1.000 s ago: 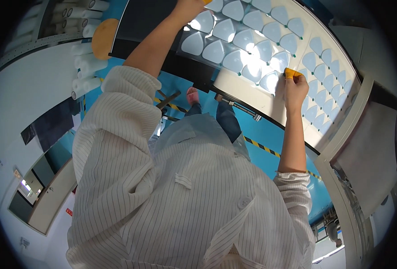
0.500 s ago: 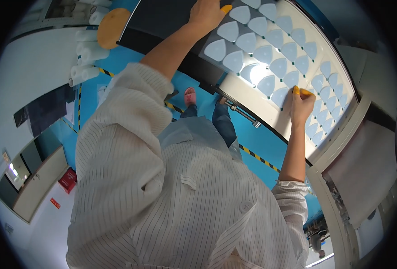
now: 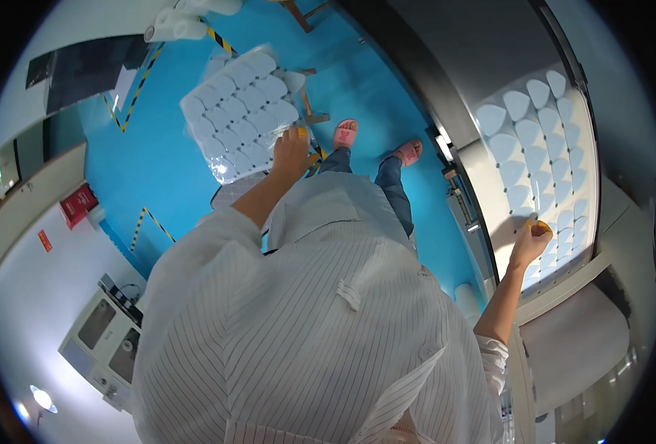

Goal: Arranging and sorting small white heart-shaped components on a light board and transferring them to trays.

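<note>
Lying at the right edge of the stack (image 3: 233, 117), the left hand (image 3: 291, 155) has its fingers bent — whether they grip it, I cannot tell. The stack is at the person's left, above the blue floor (image 3: 143, 166). The right hand (image 3: 529, 246) brings thumb and finger close together over pale-blue pieces (image 3: 515, 170) on the bed (image 3: 483, 169) — any hold is unclear.

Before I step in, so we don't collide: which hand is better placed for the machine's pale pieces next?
Probably the right hand: it is at the pale pieces, while the left hand is at the separate piece-covered sheet.
</note>
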The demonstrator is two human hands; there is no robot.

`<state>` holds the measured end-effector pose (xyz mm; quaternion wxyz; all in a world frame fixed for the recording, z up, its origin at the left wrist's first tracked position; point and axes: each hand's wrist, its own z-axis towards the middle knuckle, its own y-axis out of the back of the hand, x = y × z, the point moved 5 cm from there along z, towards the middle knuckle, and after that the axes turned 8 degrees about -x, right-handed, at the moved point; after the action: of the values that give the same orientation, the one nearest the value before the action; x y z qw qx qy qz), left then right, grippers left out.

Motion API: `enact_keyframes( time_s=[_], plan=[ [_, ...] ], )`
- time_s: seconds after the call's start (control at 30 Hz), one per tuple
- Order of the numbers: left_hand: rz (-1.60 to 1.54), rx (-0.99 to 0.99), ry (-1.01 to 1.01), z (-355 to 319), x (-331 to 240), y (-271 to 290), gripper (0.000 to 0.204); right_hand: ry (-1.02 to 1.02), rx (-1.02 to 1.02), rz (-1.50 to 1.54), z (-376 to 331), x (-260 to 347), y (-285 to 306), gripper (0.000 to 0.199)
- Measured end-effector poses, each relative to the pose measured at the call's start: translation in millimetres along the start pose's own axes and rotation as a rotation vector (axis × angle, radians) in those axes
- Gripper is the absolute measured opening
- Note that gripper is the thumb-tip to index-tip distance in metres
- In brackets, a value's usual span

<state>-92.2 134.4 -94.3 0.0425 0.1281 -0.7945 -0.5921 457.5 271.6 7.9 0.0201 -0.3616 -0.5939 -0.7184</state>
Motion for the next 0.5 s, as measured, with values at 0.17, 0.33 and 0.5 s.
enact_keyframes(
  time_s=[0.17, 0.33, 0.5],
  plan=[
    [-0.026, -0.095, 0.154, 0.9, 26.1, -34.2, 0.033, 0.280, 0.159, 0.101, -61.0, 122.9, -35.7, 0.018],
    [-0.914, 0.021, 0.419, -13.5, 65.8, -15.8, 0.022, 0.370, 0.672, 0.243, -163.4, 229.6, -119.7, 0.019],
    [-1.115, -0.085, 0.458, -40.5, 97.4, 55.3, 0.022, -0.321, 1.330, 0.465, -292.7, 330.4, -210.2, 0.022]
  ],
)
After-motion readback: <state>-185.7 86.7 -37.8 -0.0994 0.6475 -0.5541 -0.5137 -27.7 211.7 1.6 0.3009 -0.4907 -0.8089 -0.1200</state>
